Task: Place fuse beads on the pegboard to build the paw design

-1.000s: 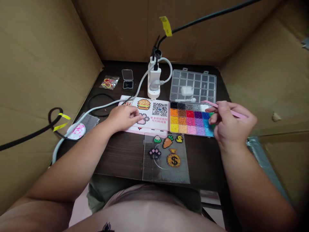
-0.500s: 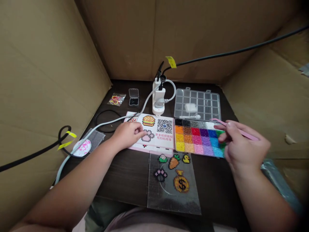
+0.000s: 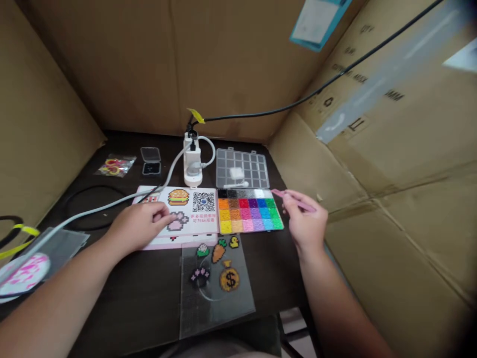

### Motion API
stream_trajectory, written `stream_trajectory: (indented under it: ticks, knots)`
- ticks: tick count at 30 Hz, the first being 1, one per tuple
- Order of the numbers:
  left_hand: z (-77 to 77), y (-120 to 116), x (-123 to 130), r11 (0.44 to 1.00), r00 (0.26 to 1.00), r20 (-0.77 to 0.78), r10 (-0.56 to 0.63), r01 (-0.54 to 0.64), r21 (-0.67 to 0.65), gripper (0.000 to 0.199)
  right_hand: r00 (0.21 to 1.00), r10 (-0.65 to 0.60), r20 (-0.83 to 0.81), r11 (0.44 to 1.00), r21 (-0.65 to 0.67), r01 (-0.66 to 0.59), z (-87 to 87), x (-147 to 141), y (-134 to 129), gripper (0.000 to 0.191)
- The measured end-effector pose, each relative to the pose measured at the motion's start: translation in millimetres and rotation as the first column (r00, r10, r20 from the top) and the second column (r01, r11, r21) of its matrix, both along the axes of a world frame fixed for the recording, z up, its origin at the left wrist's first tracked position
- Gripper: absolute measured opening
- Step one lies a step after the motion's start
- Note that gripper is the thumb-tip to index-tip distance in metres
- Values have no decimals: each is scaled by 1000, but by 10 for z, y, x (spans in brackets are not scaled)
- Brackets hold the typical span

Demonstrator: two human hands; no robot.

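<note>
I find the right hand [image 3: 306, 226] pinching pink tweezers [image 3: 304, 205] by the bead tray's [image 3: 251, 231] far-right corner. The left hand [image 3: 137, 223] lies curled on the pattern sheet [image 3: 204, 227]; from here I cannot tell its grip. On the near worktop [image 3: 145, 298], the pegboard's [image 3: 197, 311] carrot [image 3: 218, 254] and money bag [image 3: 228, 279] look complete; the paw's [image 3: 201, 272] middle looks unfilled.

Left forearm [image 3: 76, 286]: bare, slanting inward from near left.
Left hand [image 3: 138, 226]: loosely curled, back upward.
Right forearm [image 3: 330, 301]: bare, slanting inward from near right.
Right hand [image 3: 307, 224]: closed in a pinch grip.
</note>
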State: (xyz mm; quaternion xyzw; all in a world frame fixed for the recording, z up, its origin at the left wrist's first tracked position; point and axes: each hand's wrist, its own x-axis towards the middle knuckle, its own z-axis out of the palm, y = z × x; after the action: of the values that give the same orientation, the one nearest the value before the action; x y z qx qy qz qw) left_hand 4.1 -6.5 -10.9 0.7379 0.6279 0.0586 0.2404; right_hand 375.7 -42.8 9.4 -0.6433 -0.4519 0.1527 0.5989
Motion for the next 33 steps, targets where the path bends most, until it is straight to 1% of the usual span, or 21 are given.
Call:
stream_trajectory:
  ticks: [2, 4, 5, 7, 9, 12, 18, 24, 29, 33]
  knots:
    - [-11, 3, -1, 999, 1000, 2, 0, 0, 32, 35, 995, 94, 29, 994, -53, -92, -15, 34, -219, 26]
    - [-21, 5, -2, 999, 1000, 13, -4, 4, 41, 35, 979, 198, 38, 976, -102, -193, -102, 43, -394, 22]
    - [-26, 7, -3, 999, 1000, 20, -8, 7, 38, 35, 973, 228, 37, 969, -102, -223, -164, 41, -452, 20]
    - [-33, 12, -6, 1000, 1000, 25, -10, 10, 29, 34, 967, 253, 5, 964, -86, -252, -297, 31, -509, 19]
    - [-36, 18, -7, 1000, 1000, 18, -15, 14, 20, 34, 967, 255, -29, 963, -80, -256, -409, 22, -507, 23]
    - [-24, 22, 3, 1000, 1000, -9, -13, 13, 17, 34, 967, 252, -45, 963, -90, -255, -493, 14, -472, 28]
    - [33, 15, 18, 1000, 999, -43, -5, 3, -31, 31, 966, 256, -36, 960, -105, -258, -479, -46, -438, 24]
    - [17, 20, 5, 996, 994, -106, -21, 12, -89, 32, 963, 264, -55, 953, -140, -270, -458, -114, -409, 23]
    - [15, 28, 3, 996, 992, -121, -20, 9, -90, 30, 969, 235, -74, 958, -154, -244, -445, -106, -421, 26]
    - [44, 23, 29, 997, 995, -100, -16, 8, -72, 29, 967, 246, -66, 955, -152, -253, -441, -108, -423, 28]
